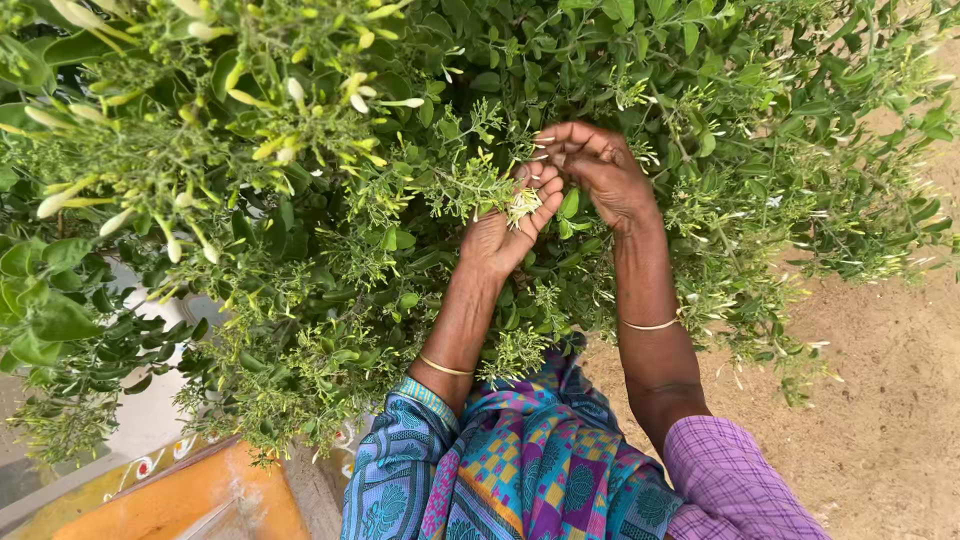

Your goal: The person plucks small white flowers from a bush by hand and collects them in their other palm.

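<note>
In the head view, both arms are seen raised into a dense green bush [330, 230] that fills most of the frame from nine o'clock round to two o'clock. The left hand [505, 225] is held palm up just left of centre, its fingers curled loosely into a cup. A small heap of pale buds [523, 204] is cradled in that cupped palm, lying against the fingers at the hand's upper edge. The right hand [600, 172] is placed immediately at one o'clock of the left, touching or nearly touching it. Its fingers are bent and drawn together over a sprig at the twelve o'clock side of the cupped palm; whether a bud is pinched between the fingertips cannot be told. A thin gold bangle [445, 367] is worn on the left wrist, and a second bangle [650, 324] is worn on the right wrist.

Long cream-white unopened buds [300, 95] are carried on the near, blurred branches at ten and eleven o'clock. Smaller white buds are scattered through the foliage at two and three o'clock. Bare sandy ground [880, 400] is seen at four o'clock. A patterned blue, purple and yellow cloth [530, 470] is draped at six o'clock, and a purple checked sleeve [735, 480] is seen at five o'clock. An orange surface [200, 495] is glimpsed at seven o'clock beneath the branches.
</note>
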